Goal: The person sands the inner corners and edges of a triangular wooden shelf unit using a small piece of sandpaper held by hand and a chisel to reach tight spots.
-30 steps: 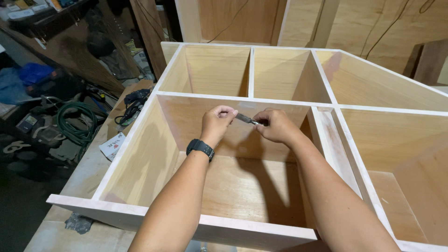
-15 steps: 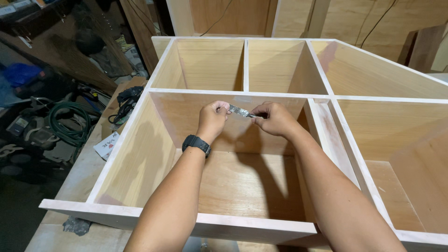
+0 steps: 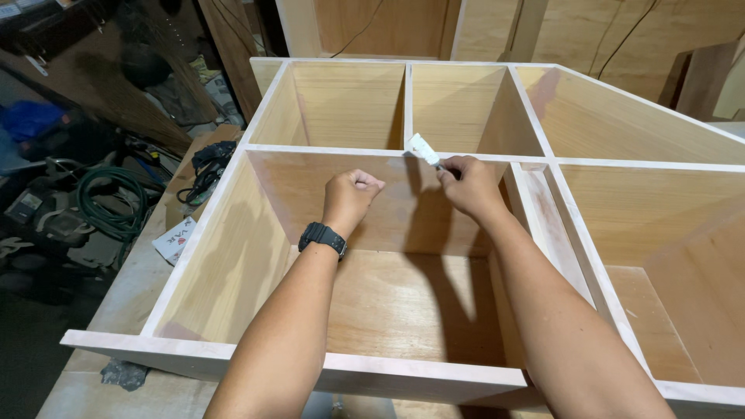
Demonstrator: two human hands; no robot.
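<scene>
At the far left, on the floor beside the workbench (image 3: 116, 302), you have a coiled green hose (image 3: 109, 203) among dark tools and bags. On the bench itself a small printed card (image 3: 175, 239) lies just beside the cabinet, and a bundle of black cable (image 3: 208, 164) lies further back, near the cabinet's left wall.

The plywood cabinet carcass (image 3: 233, 256) lies on its back on the bench, with its open compartments facing up to you. Its front edges look pale, as if covered with filler or primer.

Your left hand (image 3: 351, 195) is over the big near compartment, closed in a loose fist with nothing visible inside it. It is close in front of the horizontal divider (image 3: 310, 149), but I cannot tell if it touches the wood. On this wrist you wear a black watch (image 3: 322, 237).

Your right hand (image 3: 468, 185) is a little more to the right, at the same divider. Its fingers are closed around the handle of a small putty knife (image 3: 424, 150). The white-coated blade points up and to the left, and it lies on the divider's top edge, just where the upright partition (image 3: 407, 101) between the two back compartments meets it.

At the right a larger compartment (image 3: 660, 233) stands open, and plywood sheets (image 3: 621, 39) lean behind the cabinet.
</scene>
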